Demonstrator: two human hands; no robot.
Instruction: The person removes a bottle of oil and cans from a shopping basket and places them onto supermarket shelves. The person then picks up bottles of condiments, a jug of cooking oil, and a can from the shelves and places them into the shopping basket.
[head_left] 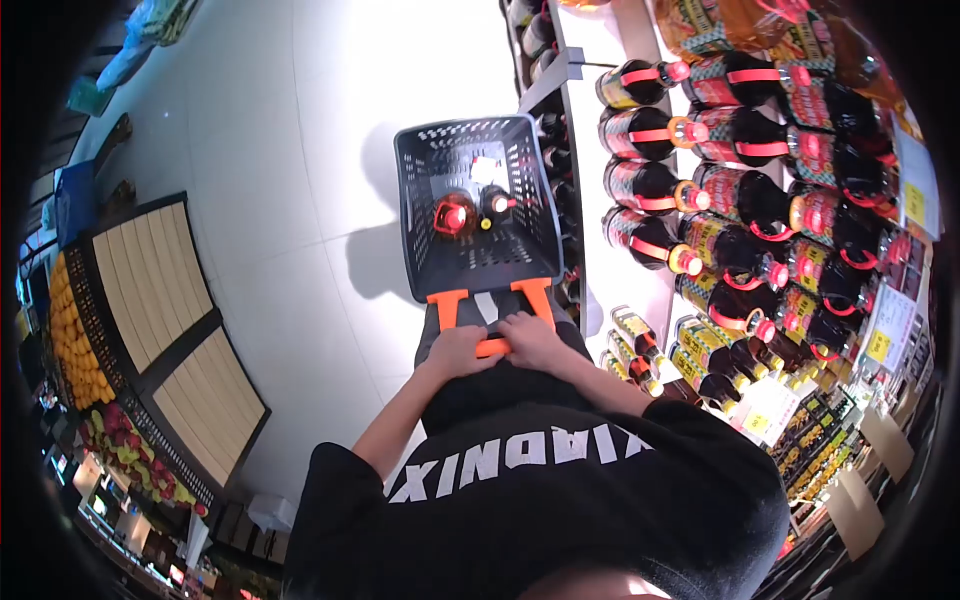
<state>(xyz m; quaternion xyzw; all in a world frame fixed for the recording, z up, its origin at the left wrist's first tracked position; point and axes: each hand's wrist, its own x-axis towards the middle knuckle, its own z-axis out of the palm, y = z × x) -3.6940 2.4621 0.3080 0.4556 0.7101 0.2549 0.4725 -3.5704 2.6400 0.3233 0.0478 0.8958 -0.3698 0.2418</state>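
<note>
The basket [550, 235] is dark grey with a slotted pattern; its handle [492, 348] is orange. The shirt [580, 510] is black with white lettering. The 2 panels [150, 280] are beige with dark stripes.

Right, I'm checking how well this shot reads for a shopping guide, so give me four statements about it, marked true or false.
1. Both the left hand and right hand are on the orange handle. True.
2. The basket is empty. False: it holds red-capped bottles.
3. Rows of dark bottles stand on the right. True.
4. The yellow-orange produce is on the right. False: it is on the left.
</note>
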